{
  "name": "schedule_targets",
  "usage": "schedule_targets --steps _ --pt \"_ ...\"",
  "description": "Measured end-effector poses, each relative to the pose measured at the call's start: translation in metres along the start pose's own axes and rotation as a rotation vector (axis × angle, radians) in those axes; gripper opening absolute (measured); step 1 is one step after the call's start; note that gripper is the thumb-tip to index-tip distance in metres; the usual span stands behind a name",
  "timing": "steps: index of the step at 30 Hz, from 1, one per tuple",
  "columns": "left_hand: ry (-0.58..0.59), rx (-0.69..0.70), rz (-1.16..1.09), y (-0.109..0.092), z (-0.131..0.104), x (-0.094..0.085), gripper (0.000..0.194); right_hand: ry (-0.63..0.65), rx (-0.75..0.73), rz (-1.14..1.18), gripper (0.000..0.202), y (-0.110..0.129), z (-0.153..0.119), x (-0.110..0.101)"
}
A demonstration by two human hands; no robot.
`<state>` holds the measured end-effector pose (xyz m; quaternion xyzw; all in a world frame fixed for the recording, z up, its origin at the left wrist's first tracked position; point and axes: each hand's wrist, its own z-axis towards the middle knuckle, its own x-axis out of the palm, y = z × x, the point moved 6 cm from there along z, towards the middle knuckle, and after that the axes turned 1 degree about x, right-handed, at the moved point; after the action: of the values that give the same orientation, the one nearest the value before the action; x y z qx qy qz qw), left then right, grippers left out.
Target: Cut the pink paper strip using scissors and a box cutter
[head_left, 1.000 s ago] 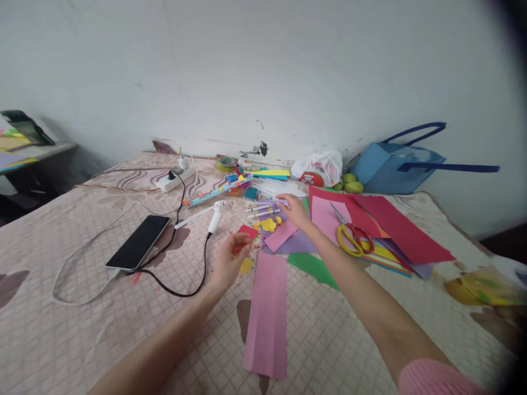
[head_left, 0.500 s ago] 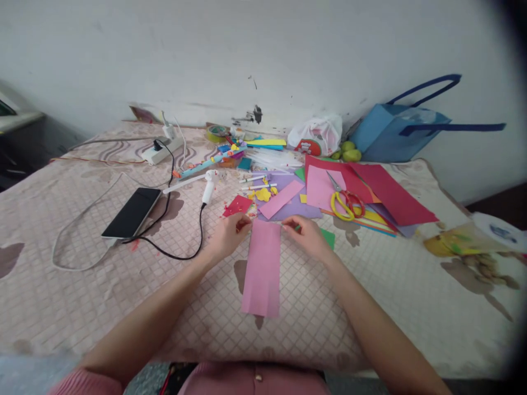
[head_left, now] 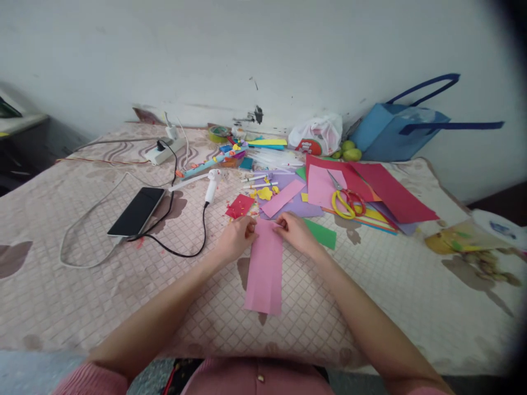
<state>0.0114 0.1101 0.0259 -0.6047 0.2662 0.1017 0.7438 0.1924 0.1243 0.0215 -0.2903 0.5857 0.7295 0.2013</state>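
A long pink paper strip (head_left: 265, 269) with lengthwise creases lies on the patterned tablecloth in front of me, its far end between my hands. My left hand (head_left: 241, 237) pinches the strip's far left corner. At the far right corner, my right hand (head_left: 295, 230) has its thumb and fingers closed on the paper. A green paper piece (head_left: 323, 234) lies beside and partly behind my right hand. Just beyond my left hand is a small red paper (head_left: 240, 206) with tiny scraps on it.
Scissors (head_left: 346, 204) rest on coloured papers to the right. A white glue gun (head_left: 211, 186) and a black phone (head_left: 136, 212) with cables lie left. Farther back stand a white plastic bag (head_left: 317, 136) and a blue bag (head_left: 395, 131). A cup (head_left: 453, 240) lies far right.
Both hands have moved inward onto the far corners of the pink strip. More of the green paper shows beside my right hand. The view has shifted slightly.
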Motion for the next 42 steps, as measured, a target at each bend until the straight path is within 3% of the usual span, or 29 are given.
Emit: schedule_targets --steps 4,9,13,16,19,25,31,37,42 --pt "-0.007 -0.020 -0.012 0.001 -0.001 0.002 0.029 -0.016 0.026 0.119 0.014 0.000 0.000 -0.004" --pt "-0.019 -0.076 -0.149 0.005 0.002 0.005 0.052 -0.018 0.116 0.382 0.018 -0.004 -0.002 -0.008" --pt "0.163 -0.142 -0.289 0.006 0.004 0.014 0.028 -0.041 0.220 0.588 0.029 -0.010 -0.006 -0.006" --pt "0.288 -0.184 -0.346 0.004 0.001 0.017 0.030 -0.057 0.278 0.691 0.031 -0.013 -0.009 -0.003" --pt "0.301 -0.196 -0.368 0.004 0.001 0.015 0.030 -0.008 0.320 0.756 0.032 -0.014 -0.013 0.003" --pt "0.279 -0.205 -0.376 0.004 0.003 0.011 0.030 0.078 0.331 0.770 0.032 -0.015 -0.016 0.010" --pt "0.442 -0.213 -0.405 -0.003 -0.001 0.021 0.037 0.121 0.285 0.702 0.031 -0.012 -0.017 0.011" --pt "0.271 -0.162 -0.238 0.005 0.007 0.013 0.027 0.161 0.237 0.631 0.028 -0.011 -0.019 0.009" --pt "0.302 -0.127 -0.206 0.009 0.009 0.009 0.028 0.217 0.251 0.620 0.030 -0.007 -0.025 0.007"
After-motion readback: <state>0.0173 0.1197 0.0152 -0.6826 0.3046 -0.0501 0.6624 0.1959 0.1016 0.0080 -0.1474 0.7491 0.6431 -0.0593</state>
